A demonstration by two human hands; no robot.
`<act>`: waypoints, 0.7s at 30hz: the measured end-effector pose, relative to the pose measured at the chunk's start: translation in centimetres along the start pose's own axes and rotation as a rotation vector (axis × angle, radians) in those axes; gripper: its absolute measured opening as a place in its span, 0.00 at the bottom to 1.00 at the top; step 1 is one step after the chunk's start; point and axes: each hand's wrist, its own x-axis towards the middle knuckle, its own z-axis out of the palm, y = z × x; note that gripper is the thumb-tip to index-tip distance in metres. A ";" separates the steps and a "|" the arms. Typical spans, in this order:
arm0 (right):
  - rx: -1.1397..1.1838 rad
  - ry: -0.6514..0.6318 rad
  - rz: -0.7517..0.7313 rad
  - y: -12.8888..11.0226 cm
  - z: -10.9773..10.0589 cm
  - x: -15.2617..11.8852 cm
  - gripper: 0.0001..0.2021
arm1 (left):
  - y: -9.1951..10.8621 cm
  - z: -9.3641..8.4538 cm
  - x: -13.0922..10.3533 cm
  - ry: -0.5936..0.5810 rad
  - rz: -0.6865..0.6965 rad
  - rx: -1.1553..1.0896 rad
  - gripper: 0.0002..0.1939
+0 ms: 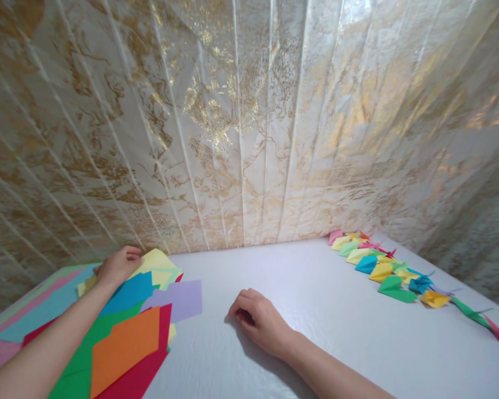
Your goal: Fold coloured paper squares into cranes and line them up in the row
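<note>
At the left, my left hand (120,266) reaches over a spread of coloured paper, its fingers bent and closed at the edge of a pale yellow paper sheet (158,265). Beneath and around that hand lie a blue sheet (128,292), a lilac sheet (187,300), an orange sheet (127,346) and a red sheet (149,366). My right hand (260,322) rests on the white table (224,354) near the middle. Its fingers are curled in, and nothing shows in them.
Folded paper pieces (393,288) in several colours stand in rows at the right, some with thin pointed ends. More sheets, light blue (45,310) and green (87,343), overlap at the left. Behind the table hangs a white and gold patterned curtain (241,138).
</note>
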 end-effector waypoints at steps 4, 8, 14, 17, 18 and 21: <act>0.017 -0.008 -0.003 0.2 0.0 0.0 0.17 | 2.1 -2.6 -2.1 0.293 0.118 0.108 0.17; 0.051 0.127 -0.004 -0.1 -1.4 0.3 0.24 | 7.2 -3.6 -6.5 0.507 0.444 0.113 0.13; -0.065 0.006 -0.121 -3.0 -5.1 -1.5 0.30 | 16.1 3.7 -18.6 0.418 0.930 0.099 0.13; -0.109 -0.242 0.005 -3.4 -5.8 -3.9 0.28 | 18.3 7.3 -22.6 0.359 0.998 -0.001 0.14; -0.112 -0.274 0.053 -3.2 -5.8 -4.8 0.25 | 18.6 7.9 -23.3 0.342 1.009 -0.014 0.13; -0.077 -0.265 0.120 -2.3 -5.7 -6.5 0.16 | 18.9 8.5 -24.1 0.284 1.020 -0.051 0.12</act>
